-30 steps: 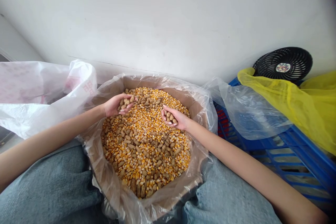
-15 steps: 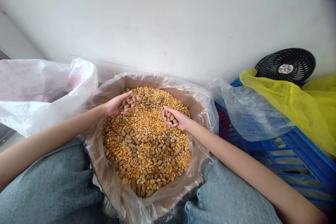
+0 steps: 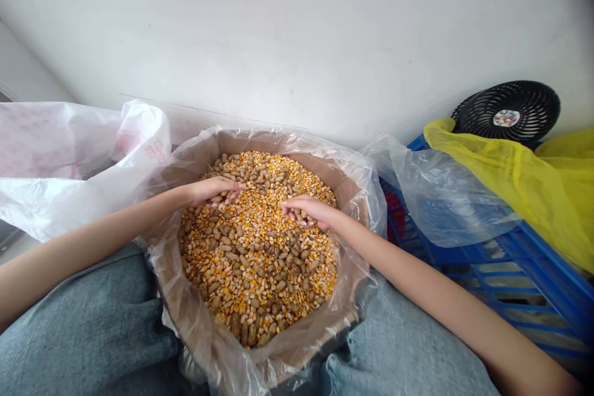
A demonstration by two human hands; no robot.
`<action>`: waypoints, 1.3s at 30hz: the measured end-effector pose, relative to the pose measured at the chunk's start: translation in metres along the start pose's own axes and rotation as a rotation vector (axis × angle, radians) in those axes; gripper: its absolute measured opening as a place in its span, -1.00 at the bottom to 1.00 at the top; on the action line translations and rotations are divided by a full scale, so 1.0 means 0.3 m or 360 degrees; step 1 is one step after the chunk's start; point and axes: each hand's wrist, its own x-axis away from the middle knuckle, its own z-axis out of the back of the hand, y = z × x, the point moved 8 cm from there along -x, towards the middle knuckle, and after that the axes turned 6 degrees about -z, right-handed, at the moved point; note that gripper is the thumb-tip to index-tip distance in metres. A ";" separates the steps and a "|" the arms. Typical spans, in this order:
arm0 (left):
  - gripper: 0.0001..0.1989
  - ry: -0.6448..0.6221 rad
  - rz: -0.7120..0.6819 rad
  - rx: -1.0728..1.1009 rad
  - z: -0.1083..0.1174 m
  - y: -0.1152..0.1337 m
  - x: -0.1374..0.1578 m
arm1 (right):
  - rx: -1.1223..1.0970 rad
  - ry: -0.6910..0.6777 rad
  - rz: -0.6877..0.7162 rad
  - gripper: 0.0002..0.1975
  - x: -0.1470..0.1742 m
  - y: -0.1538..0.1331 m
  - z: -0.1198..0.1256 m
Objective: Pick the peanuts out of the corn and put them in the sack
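Observation:
Between my knees stands a cardboard box [image 3: 297, 351] lined with clear plastic, filled with yellow corn kernels [image 3: 260, 216] and unshelled peanuts [image 3: 239, 253] mixed together. My left hand [image 3: 216, 190] is over the box's left side, its fingers curled round several peanuts, some showing below the palm. On the right, my right hand [image 3: 306, 210] hangs just above the corn, closed on a handful of peanuts that show between thumb and fingers. More peanuts lie along the far side of the heap.
A white woven sack [image 3: 88, 198] lies to the left. To the right are a blue plastic crate [image 3: 501, 278], a clear plastic bag [image 3: 450, 204], yellow mesh [image 3: 520, 167] and a black fan [image 3: 505, 112]. A white wall [image 3: 297, 37] rises behind the box.
Both hands have turned over, palms more downward and inward, so fewer peanuts show in them. The right hand has shifted slightly left; the left hand's fingers sit a little lower.

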 end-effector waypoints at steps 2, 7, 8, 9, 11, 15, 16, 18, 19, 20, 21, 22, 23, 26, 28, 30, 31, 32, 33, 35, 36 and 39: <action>-0.68 -0.0077 0.0008 -0.0199 -0.010 -0.005 0.002 | 0.0135 0.0015 0.0005 -0.76 0.003 0.000 -0.002; -0.66 -0.0184 0.0031 -0.0571 -0.009 -0.030 -0.001 | 0.0454 0.0050 0.0029 -0.82 0.004 0.000 -0.010; -0.66 -0.0183 0.0035 -0.0592 -0.007 -0.033 -0.002 | 0.0504 0.0042 0.0022 -0.82 0.002 0.003 -0.013; -0.66 -0.0182 0.0039 -0.0594 -0.006 -0.035 -0.002 | 0.0543 0.0031 0.0017 -0.81 0.000 0.006 -0.017; -0.66 -0.0178 0.0029 -0.0539 -0.007 -0.032 -0.001 | 0.0596 0.0015 0.0008 -0.80 -0.003 0.009 -0.022; -0.66 -0.0106 -0.0024 -0.0309 -0.004 0.002 0.004 | 0.0623 0.0008 -0.0008 -0.78 0.000 0.009 -0.024; -0.66 -0.0053 -0.0053 -0.0242 0.005 0.020 0.007 | 0.0616 0.0005 -0.0011 -0.78 0.002 0.008 -0.024; -0.68 0.0107 -0.0153 -0.0081 0.038 0.074 0.021 | 0.0604 0.0003 -0.0014 -0.78 0.008 0.005 -0.025; -0.69 0.0210 -0.0225 0.0028 0.064 0.109 0.035 | 0.0604 0.0005 -0.0011 -0.77 0.010 0.003 -0.025; -0.71 0.0322 -0.0314 0.0155 0.093 0.149 0.056 | 0.0605 0.0007 -0.0007 -0.77 0.012 0.001 -0.025; -0.73 0.0439 -0.0426 0.0292 0.127 0.194 0.084 | 0.0605 0.0009 -0.0004 -0.77 0.014 -0.001 -0.026; -0.75 0.0549 -0.0558 0.0443 0.163 0.240 0.120 | 0.0604 0.0006 -0.0005 -0.76 0.015 -0.002 -0.027; -0.75 0.0651 -0.0712 0.0580 0.199 0.287 0.164 | 0.0601 -0.0004 -0.0008 -0.76 0.015 -0.001 -0.030; -0.74 0.0861 -0.1146 0.0927 0.296 0.390 0.313 | 0.0576 -0.0044 -0.0031 -0.75 0.012 0.007 -0.039; -0.76 0.1021 -0.1252 0.1051 0.357 0.400 0.400 | 0.0552 -0.0059 -0.0042 -0.75 0.008 0.012 -0.044; -0.78 0.1214 -0.1179 0.1072 0.416 0.372 0.465 | 0.0514 -0.0067 -0.0058 -0.75 0.004 0.018 -0.047; -0.78 0.1305 -0.1106 0.1047 0.445 0.354 0.491 | 0.0474 -0.0068 -0.0068 -0.75 0.002 0.020 -0.048; -0.78 0.1394 -0.1024 0.0997 0.474 0.338 0.515 | 0.0412 -0.0067 -0.0076 -0.75 0.001 0.021 -0.049; -0.78 0.1491 -0.0946 0.0921 0.503 0.326 0.539 | 0.0326 -0.0068 -0.0080 -0.75 0.000 0.021 -0.049; -0.77 0.1711 -0.0768 0.0681 0.559 0.311 0.590 | 0.0096 -0.0072 -0.0085 -0.77 0.001 0.016 -0.046; -0.77 0.1845 -0.0604 0.0507 0.585 0.300 0.617 | -0.0026 -0.0076 -0.0090 -0.79 0.003 0.013 -0.044; -0.79 0.1941 0.0139 -0.0322 0.630 0.263 0.665 | -0.0340 -0.0126 -0.0108 -0.83 0.005 0.005 -0.037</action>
